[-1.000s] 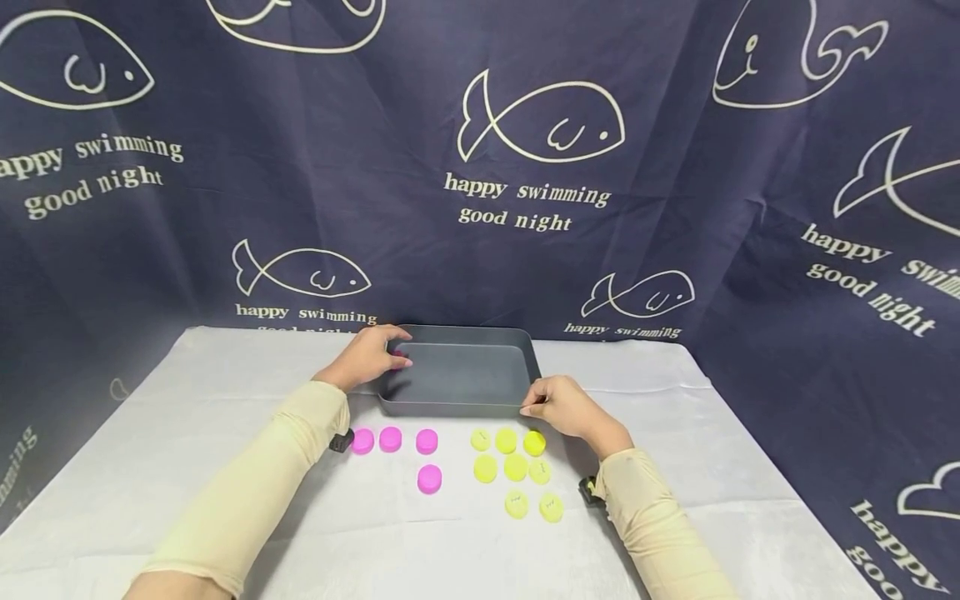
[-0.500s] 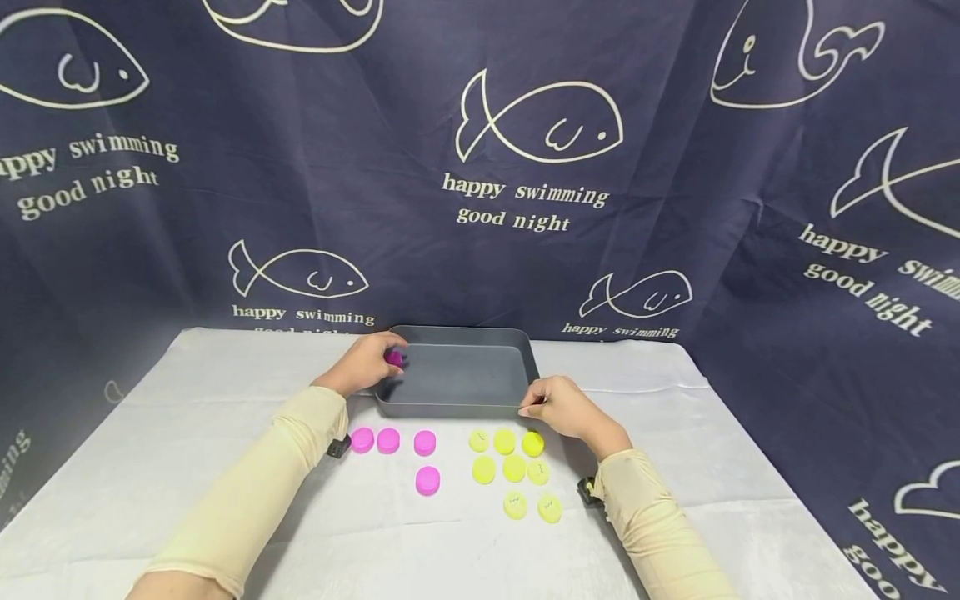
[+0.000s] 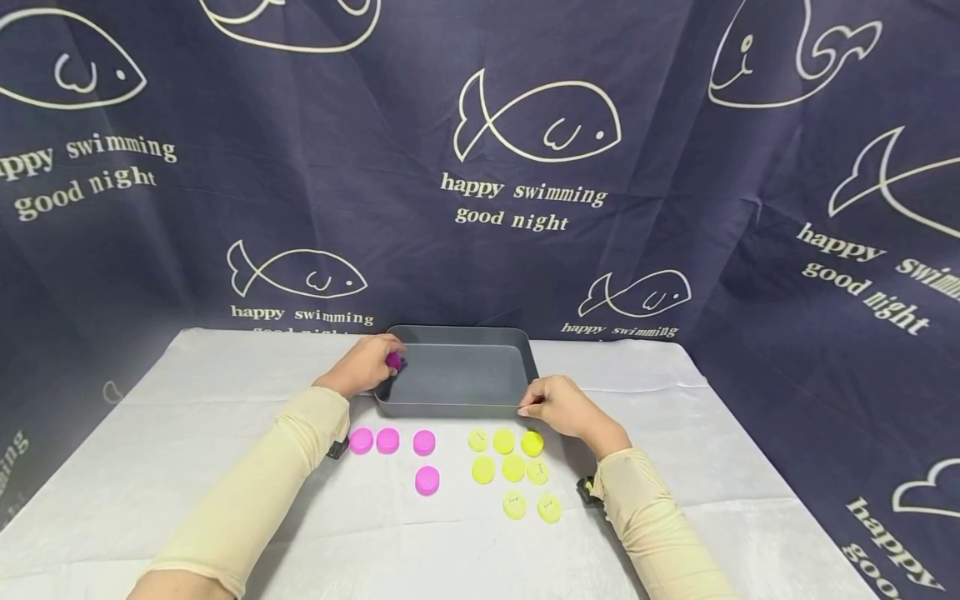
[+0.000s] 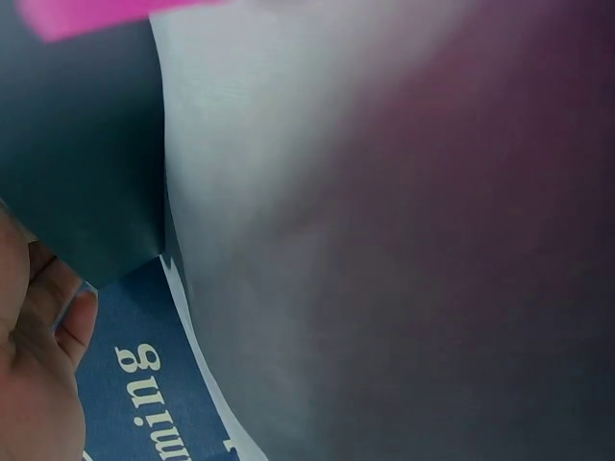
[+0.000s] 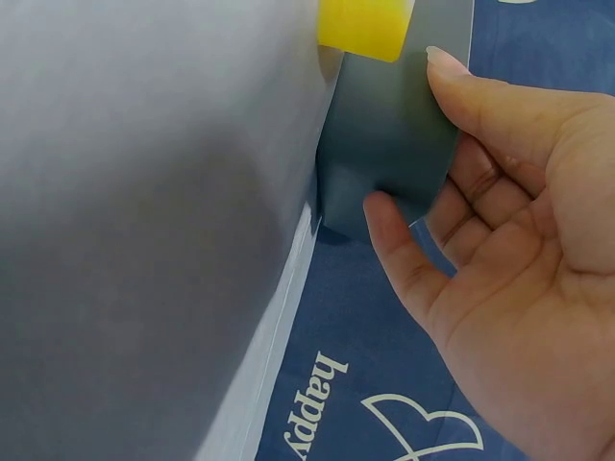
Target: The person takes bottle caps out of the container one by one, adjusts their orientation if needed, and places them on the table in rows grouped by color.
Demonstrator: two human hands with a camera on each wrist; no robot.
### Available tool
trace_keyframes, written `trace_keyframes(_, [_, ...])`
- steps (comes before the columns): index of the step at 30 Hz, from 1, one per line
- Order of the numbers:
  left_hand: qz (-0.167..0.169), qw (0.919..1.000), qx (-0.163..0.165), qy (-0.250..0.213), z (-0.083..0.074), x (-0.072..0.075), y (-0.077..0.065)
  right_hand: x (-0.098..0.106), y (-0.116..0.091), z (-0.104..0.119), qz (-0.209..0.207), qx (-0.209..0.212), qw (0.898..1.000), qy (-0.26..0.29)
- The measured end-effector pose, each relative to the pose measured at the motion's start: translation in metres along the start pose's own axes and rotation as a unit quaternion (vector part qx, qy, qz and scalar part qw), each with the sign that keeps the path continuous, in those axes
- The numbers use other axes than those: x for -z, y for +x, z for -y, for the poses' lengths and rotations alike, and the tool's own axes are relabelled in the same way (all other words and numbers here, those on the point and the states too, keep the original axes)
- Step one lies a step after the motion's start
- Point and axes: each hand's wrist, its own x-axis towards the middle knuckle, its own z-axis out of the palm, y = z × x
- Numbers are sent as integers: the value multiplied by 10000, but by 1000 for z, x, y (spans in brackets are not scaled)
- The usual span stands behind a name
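In the head view a dark grey rectangular baking pan (image 3: 465,379) stands at the far side of the table. My left hand (image 3: 363,364) is at its left end, thumb and fingers around a magenta round cap (image 3: 393,360) just inside the wall. The left wrist view shows only part of that hand (image 4: 43,355) beside the pan's outer side (image 4: 86,173); the held cap is hidden there. At the pan's front right corner my right hand (image 3: 564,406) pinches the rim. In the right wrist view the thumb of the right hand (image 5: 524,221) lies against the pan's outer wall (image 5: 389,134).
Several magenta caps (image 3: 387,441) lie on the white tablecloth (image 3: 360,542) in front of the pan's left half. Several yellow caps (image 3: 513,468), some with small dark marks, lie in loose rows to their right. A navy curtain (image 3: 420,267) hangs behind.
My left hand's thumb and fingers have drawn in from spread to close around the magenta cap, moving slightly left. My right hand keeps its grip on the pan's corner.
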Motion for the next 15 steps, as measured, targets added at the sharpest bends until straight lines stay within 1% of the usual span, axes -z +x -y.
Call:
trace_keyframes(6, [10,10000,-61,-26,-1,0,0,1,0,-1,-15,19,10000,-26])
trace_keyframes(9, [57,9999,-102,32,0,-1,0,0,0,-2,-22,24,10000,-35])
trace_keyframes(11, [51,9997,-208,129,1,-2,0,0,0,-2,-29,19,10000,-41])
trace_keyframes(15, [-1,9974,-500,510,4,-4,2,0,-1,-1,-39,8,10000,-58])
